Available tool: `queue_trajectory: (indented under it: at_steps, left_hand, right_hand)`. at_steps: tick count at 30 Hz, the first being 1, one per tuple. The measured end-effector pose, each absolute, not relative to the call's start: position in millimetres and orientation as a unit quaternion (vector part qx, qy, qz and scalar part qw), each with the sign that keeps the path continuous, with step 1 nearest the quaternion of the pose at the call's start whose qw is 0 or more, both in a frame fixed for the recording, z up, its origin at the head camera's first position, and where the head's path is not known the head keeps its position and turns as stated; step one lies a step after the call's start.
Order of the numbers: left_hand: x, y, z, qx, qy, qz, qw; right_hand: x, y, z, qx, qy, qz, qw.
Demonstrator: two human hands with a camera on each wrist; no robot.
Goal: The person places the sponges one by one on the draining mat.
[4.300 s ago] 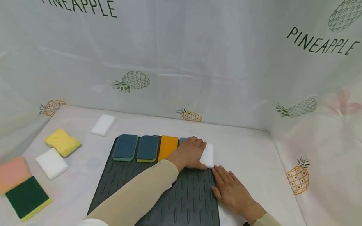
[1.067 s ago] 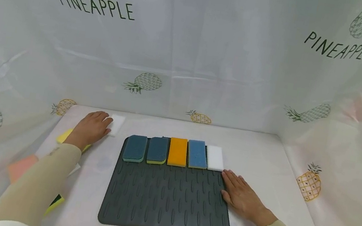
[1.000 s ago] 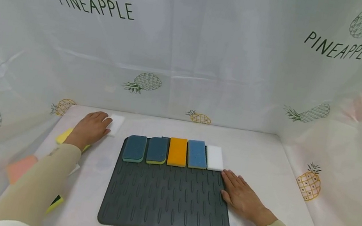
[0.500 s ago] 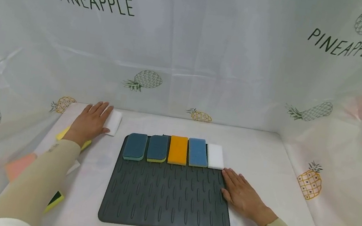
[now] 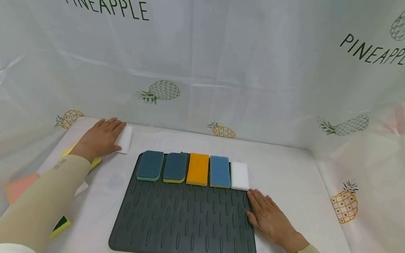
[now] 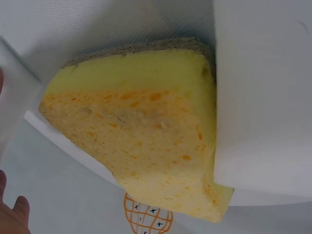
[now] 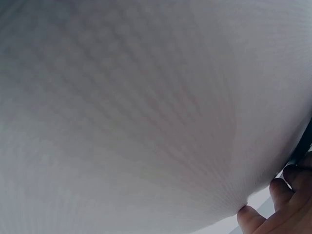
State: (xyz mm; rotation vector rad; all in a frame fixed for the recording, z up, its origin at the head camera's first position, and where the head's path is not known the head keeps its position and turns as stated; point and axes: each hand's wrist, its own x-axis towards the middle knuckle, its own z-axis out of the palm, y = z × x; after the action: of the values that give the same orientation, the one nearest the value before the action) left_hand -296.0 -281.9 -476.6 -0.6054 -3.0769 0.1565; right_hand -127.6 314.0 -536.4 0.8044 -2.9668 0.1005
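Note:
My left hand (image 5: 100, 139) lies at the back left, its fingers straight along a white sponge (image 5: 126, 139) and the thumb by its near edge. Whatever lies under the palm is hidden. My right hand (image 5: 269, 219) rests flat on the right edge of a dark grey ribbed mat (image 5: 186, 226). Along the mat's far edge stand a teal sponge (image 5: 150, 164), a blue-and-yellow sponge (image 5: 176, 166), an orange sponge (image 5: 198, 169), a light blue sponge (image 5: 220, 171) and a white sponge (image 5: 239, 176). A yellow sponge (image 6: 131, 126) fills the left wrist view.
Partly under the left arm lie a pink sponge (image 5: 20, 187), a green-and-yellow sponge (image 5: 60, 226) and another white sponge (image 5: 81, 188). A pineapple-print sheet (image 5: 213, 57) rises behind and at both sides of the table.
My left hand has gone from the mat's far row to the loose white sponge at the back left. Lately its fingers have straightened and that sponge has turned slightly. The right hand stays put.

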Motion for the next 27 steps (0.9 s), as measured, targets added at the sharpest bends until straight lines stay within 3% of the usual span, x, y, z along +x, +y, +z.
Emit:
queue_trajectory:
  at_steps: [10,21,27]
  left_hand:
    - [-289.6,-286.4,-483.7,-0.159,-0.987,0.01,-0.023]
    - [-283.3,-285.5,-478.7,-0.16,-0.984,0.031,0.071]
    - [-277.8,-277.8,-464.6,-0.18,-0.979,0.044,0.09]
  right_hand:
    - [-130.5,311.1,-536.2,0.259,-0.966,0.026,-0.002]
    - [-130.5,309.5,-536.4,0.254,-0.967,0.023,-0.011]
    - [-129.7,312.9,-535.6,0.251,-0.968,0.022,-0.01]
